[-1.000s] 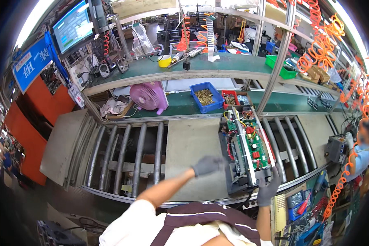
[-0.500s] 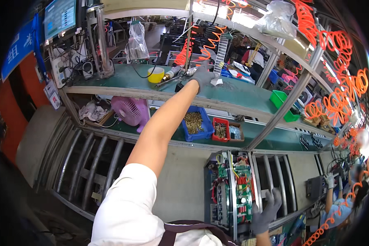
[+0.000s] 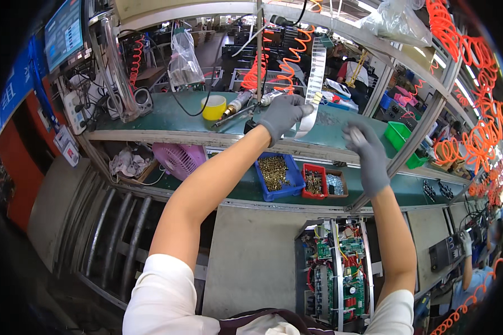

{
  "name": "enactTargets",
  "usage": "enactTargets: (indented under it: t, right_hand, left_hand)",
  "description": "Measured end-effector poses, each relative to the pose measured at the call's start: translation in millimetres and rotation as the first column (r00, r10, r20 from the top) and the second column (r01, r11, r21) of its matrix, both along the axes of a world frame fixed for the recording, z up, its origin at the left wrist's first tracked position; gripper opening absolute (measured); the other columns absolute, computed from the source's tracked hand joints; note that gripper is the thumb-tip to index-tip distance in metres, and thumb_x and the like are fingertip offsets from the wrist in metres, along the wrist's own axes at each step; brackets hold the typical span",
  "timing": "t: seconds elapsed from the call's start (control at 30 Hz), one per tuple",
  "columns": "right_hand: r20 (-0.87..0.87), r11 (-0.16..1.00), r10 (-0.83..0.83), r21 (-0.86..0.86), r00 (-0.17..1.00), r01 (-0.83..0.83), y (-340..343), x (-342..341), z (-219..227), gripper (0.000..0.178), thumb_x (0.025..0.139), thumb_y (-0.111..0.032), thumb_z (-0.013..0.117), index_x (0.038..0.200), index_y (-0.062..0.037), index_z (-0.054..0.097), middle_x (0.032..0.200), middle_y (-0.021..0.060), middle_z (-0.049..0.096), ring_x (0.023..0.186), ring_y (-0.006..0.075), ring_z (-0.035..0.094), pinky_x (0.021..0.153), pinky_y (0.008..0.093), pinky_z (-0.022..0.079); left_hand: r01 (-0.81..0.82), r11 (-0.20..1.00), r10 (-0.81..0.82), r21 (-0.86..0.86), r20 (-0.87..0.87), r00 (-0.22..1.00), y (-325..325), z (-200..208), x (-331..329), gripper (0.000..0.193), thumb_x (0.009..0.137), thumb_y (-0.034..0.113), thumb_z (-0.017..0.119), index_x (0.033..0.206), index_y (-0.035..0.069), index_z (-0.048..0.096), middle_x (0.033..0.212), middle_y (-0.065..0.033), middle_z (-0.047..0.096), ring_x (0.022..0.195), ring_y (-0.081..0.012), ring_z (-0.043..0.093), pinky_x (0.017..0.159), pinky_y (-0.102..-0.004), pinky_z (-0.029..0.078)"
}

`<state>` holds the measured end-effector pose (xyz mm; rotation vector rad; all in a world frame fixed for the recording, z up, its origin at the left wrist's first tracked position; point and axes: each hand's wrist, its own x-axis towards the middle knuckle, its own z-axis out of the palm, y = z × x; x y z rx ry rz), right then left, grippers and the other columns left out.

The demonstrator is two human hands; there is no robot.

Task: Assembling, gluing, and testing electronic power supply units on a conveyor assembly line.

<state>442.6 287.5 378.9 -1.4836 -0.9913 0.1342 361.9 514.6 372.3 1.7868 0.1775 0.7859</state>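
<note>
My left hand (image 3: 285,117), in a grey glove, is closed on a long white strip of labels (image 3: 316,75) above the green upper shelf (image 3: 341,129). The strip runs upward from my fingers, and its lower end curls below them. My gloved right hand (image 3: 369,156) is raised in front of the shelf edge, to the right of the strip. Its fingers are apart and hold nothing. A yellow tape roll (image 3: 214,108) and a pneumatic screwdriver (image 3: 237,105) lie on the shelf left of my left hand.
On the lower shelf stand a blue bin (image 3: 278,177) of brass-coloured fasteners, a red bin (image 3: 314,181) and a purple fan (image 3: 176,159). An open chassis with circuit boards (image 3: 341,273) sits on the conveyor below. Orange coiled hoses (image 3: 464,95) hang at right, where another person's gloved hand (image 3: 466,243) shows.
My right hand has risen from beside the chassis to the upper shelf. My left hand has drawn the label strip toward me. The view has shifted somewhat.
</note>
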Motion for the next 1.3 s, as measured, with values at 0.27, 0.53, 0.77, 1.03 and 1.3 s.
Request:
enactTargets:
  t: [0.27, 0.53, 0.77, 1.03, 1.3]
  right_hand:
    - [-0.276, 0.922, 0.386, 0.093, 0.88, -0.375, 81.3, 8.2, 34.1, 0.051, 0.083, -0.017, 0.065, 0.129, -0.003, 0.049, 0.108, 0.0046, 0.062, 0.093, 0.0116, 0.058, 0.081, 0.0258, 0.043]
    - [-0.242, 0.924, 0.382, 0.102, 0.892, -0.368, 85.6, 4.5, 42.1, 0.046, 0.081, -0.005, 0.063, 0.125, -0.0012, 0.051, 0.099, 0.0058, 0.064, 0.082, 0.012, 0.061, 0.073, 0.0264, 0.049]
    - [-0.268, 0.916, 0.401, 0.127, 0.876, -0.38, 78.6, -17.1, 55.4, 0.05, 0.08, -0.002, 0.062, 0.128, 0.0002, 0.049, 0.098, 0.0064, 0.064, 0.078, 0.0111, 0.061, 0.068, 0.0246, 0.049]
    - [-0.22, 0.939, 0.342, 0.114, 0.914, -0.324, 77.4, 0.6, 45.2, 0.055, 0.078, -0.002, 0.065, 0.131, -0.0014, 0.049, 0.091, 0.0024, 0.063, 0.073, 0.0048, 0.059, 0.063, 0.0197, 0.046]
    - [-0.141, 0.958, 0.275, 0.12, 0.951, -0.26, 69.9, -11.4, 55.6, 0.045, 0.078, -0.005, 0.063, 0.122, -0.0022, 0.056, 0.088, 0.0023, 0.064, 0.076, 0.0084, 0.059, 0.069, 0.0233, 0.047]
  left_hand:
    - [0.031, 0.999, -0.029, -0.028, 0.054, 0.998, -20.1, 6.1, -19.6, 0.021, 0.078, 0.021, 0.071, 0.073, 0.002, 0.064, 0.064, -0.0022, 0.059, 0.059, -0.0096, 0.05, 0.056, -0.0272, 0.042]
    - [-0.033, 0.995, 0.032, 0.092, 0.013, 0.999, -27.5, 8.8, -28.6, 0.029, 0.078, 0.028, 0.068, 0.085, 0.0, 0.067, 0.075, -0.0053, 0.064, 0.07, -0.0126, 0.058, 0.064, -0.0281, 0.045]
    - [0.191, 0.88, -0.049, -0.435, 0.316, 0.947, -21.8, 26.8, -23.1, 0.021, 0.079, 0.025, 0.068, 0.085, 0.005, 0.066, 0.063, 0.0022, 0.051, 0.058, -0.0061, 0.046, 0.053, -0.0218, 0.038]
    - [0.019, 0.994, 0.01, -0.112, 0.255, 0.967, -33.8, 35.4, -7.6, 0.02, 0.083, 0.02, 0.069, 0.088, 0.001, 0.066, 0.075, -0.0041, 0.064, 0.064, -0.0087, 0.054, 0.058, -0.027, 0.045]
    - [0.005, 0.992, 0.022, -0.126, 0.209, 0.978, -37.1, 41.3, -9.8, 0.017, 0.081, 0.017, 0.071, 0.084, 0.001, 0.066, 0.073, -0.0045, 0.063, 0.064, -0.0098, 0.054, 0.058, -0.0284, 0.045]
